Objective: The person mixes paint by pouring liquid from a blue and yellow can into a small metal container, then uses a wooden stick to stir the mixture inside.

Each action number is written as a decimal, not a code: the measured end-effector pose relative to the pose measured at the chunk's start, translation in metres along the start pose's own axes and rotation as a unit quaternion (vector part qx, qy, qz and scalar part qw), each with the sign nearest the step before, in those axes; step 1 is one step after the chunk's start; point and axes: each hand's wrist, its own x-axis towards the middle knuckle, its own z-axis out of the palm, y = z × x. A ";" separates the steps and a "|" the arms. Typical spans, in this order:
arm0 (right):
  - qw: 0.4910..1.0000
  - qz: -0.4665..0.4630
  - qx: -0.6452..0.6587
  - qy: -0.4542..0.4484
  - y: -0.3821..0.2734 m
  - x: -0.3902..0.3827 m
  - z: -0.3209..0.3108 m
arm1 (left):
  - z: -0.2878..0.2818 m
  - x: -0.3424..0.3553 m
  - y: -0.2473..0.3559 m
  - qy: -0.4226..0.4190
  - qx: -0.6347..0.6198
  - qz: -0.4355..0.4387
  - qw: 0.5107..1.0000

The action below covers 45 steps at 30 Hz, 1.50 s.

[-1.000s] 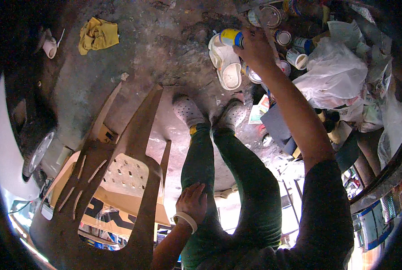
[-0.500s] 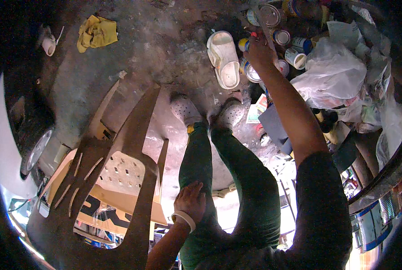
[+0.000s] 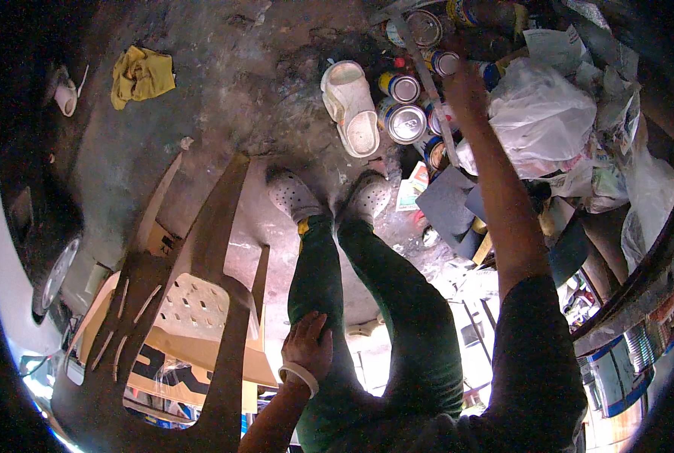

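My right hand [image 3: 467,92] reaches far forward among several paint cans, its fingers dark and smeared. Nearest to it is a small can with a pale lid [image 3: 444,63]; whether I touch it I cannot tell. To the left of the hand stand a yellow-and-blue can [image 3: 400,87] and a larger can with a shiny lid [image 3: 406,124]. A thin flat bar [image 3: 425,78] runs in front of these cans, between them and my hand. My left hand [image 3: 307,347], with a white band at its wrist, rests on my left leg, fingers stretched and nothing held.
A pale slide sandal [image 3: 350,111] lies left of the cans. White plastic bags [image 3: 542,113] and papers crowd the right. A brown plastic chair [image 3: 227,332] stands at my left, a yellow cloth [image 3: 142,78] beyond it. A car wheel [image 3: 58,279] shows at the left edge.
My right hand has moved off the yellow-and-blue can, rightward across the bar; that can and the shiny lid now show uncovered. The left hand stays on my leg. The whole view has shifted slightly.
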 end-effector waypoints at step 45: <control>0.889 -0.016 0.457 0.036 -0.100 -0.541 -0.412 | -0.122 -0.182 0.193 -0.007 0.155 0.465 0.872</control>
